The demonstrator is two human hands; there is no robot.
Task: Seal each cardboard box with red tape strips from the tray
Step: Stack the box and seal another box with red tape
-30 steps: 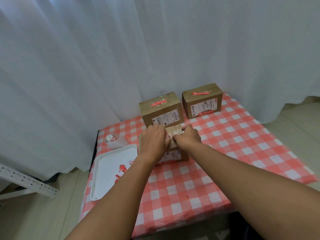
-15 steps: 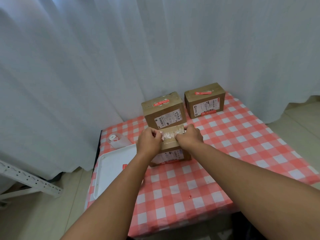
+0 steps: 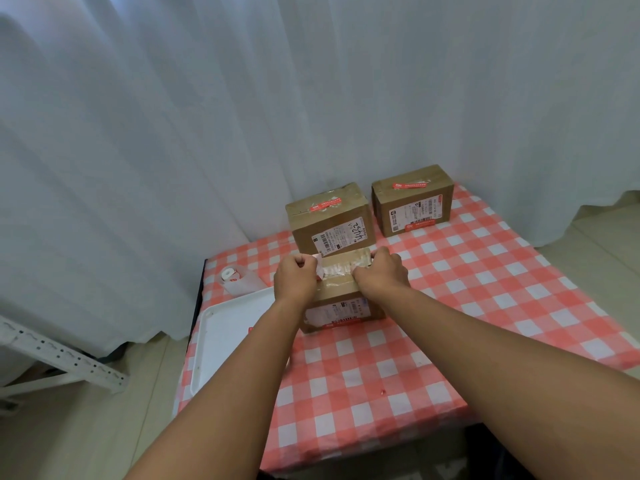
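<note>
A cardboard box (image 3: 341, 308) stands nearest me on the checked table, with both my hands on its top. My left hand (image 3: 294, 280) pinches the left end of a pale tape strip (image 3: 337, 269), curled up at that end. My right hand (image 3: 382, 271) holds the strip's right end with curled fingers at the box's far right corner. The strip lies stretched across the box top between them. Behind stand two more boxes, a middle box (image 3: 332, 223) and a right box (image 3: 414, 202), each with a red strip on top. The white tray (image 3: 228, 327) lies left, partly hidden by my left forearm.
A tape roll in a clear wrapper (image 3: 239, 280) lies behind the tray near the table's left edge. White curtains hang close behind the boxes. A white perforated metal bar (image 3: 62, 355) slants by the floor at the left. Red-and-white checked cloth (image 3: 467, 289) covers the table.
My hands have moved apart along the top of the near box, and the pale strip between them now shows at greater length. The boxes behind have not moved.
</note>
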